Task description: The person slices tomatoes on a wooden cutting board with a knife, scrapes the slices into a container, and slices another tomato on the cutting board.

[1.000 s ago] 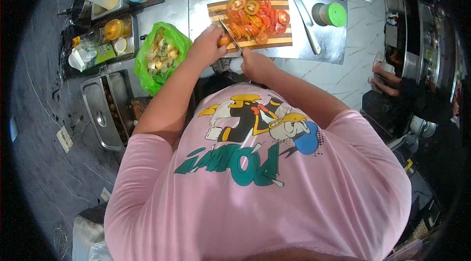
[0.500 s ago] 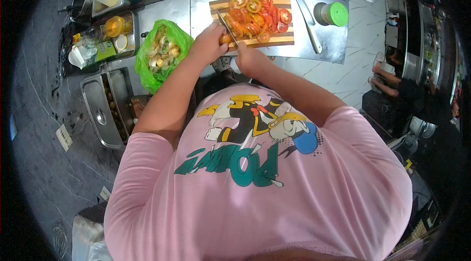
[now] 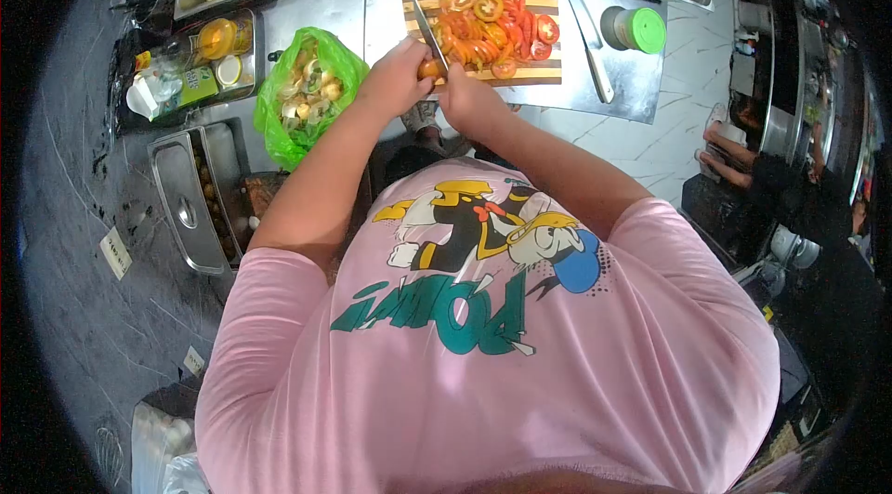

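Observation:
My right hand (image 3: 472, 104) is closed around the handle of a kitchen knife (image 3: 426, 27), whose blade points away from me over the left part of a striped wooden cutting board (image 3: 550, 78). Curled fingers of my left hand (image 3: 398, 76) hold an orange-red tomato (image 3: 430, 69) against the board, just left of the blade. To the right of the blade lie many tomato slices (image 3: 492, 34), red and orange with some greenish ones. How deep the blade sits in the tomato cannot be made out.
A second knife (image 3: 587, 39) lies right of the board, beside a green-lidded jar (image 3: 641, 29). Left of my forearm stands an open green plastic bag (image 3: 307, 99) of peelings. Metal pans (image 3: 190, 201) sit further left. Another person's hand (image 3: 725, 169) shows at far right.
The knife blade has slid forward, its tip now further away across the board. Both hands keep their grip, and the whole view has shifted slightly.

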A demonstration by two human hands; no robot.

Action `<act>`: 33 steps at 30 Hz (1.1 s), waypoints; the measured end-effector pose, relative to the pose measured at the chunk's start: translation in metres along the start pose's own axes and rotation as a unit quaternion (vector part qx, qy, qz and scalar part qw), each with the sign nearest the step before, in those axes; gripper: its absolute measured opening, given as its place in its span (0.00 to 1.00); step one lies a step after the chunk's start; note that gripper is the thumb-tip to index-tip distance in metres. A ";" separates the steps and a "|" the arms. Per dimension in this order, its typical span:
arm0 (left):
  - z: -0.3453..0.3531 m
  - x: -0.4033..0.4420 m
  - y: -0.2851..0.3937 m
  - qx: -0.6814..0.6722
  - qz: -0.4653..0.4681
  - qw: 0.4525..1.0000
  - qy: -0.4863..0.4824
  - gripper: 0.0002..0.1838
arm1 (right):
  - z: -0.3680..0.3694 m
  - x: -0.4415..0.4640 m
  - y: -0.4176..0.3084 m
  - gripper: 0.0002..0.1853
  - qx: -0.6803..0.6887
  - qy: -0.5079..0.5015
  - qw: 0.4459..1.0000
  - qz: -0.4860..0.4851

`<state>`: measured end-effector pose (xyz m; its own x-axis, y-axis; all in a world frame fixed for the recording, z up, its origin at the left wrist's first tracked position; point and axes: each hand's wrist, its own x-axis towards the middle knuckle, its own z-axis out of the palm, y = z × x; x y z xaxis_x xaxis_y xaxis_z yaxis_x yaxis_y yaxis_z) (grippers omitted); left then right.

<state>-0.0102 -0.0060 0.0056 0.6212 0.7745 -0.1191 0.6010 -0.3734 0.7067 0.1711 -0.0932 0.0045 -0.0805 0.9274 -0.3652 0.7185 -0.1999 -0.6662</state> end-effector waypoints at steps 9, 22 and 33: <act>-0.005 -0.002 0.002 -0.007 -0.025 1.000 -0.008 0.19 | -0.001 -0.043 0.013 0.19 0.012 -0.046 0.999 0.007; -0.002 -0.002 -0.009 -0.006 -0.016 1.000 -0.014 0.17 | 0.008 -0.037 0.013 0.19 -0.029 -0.056 0.998 -0.014; -0.006 -0.004 -0.004 -0.009 -0.022 1.000 -0.014 0.18 | -0.003 -0.015 -0.007 0.15 -0.013 -0.022 0.999 -0.028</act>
<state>-0.0182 -0.0045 0.0074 0.6082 0.7754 -0.1697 0.6188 -0.3292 0.7132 0.1692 -0.1043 0.0169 -0.1515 0.9221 -0.3560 0.7290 -0.1390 -0.6703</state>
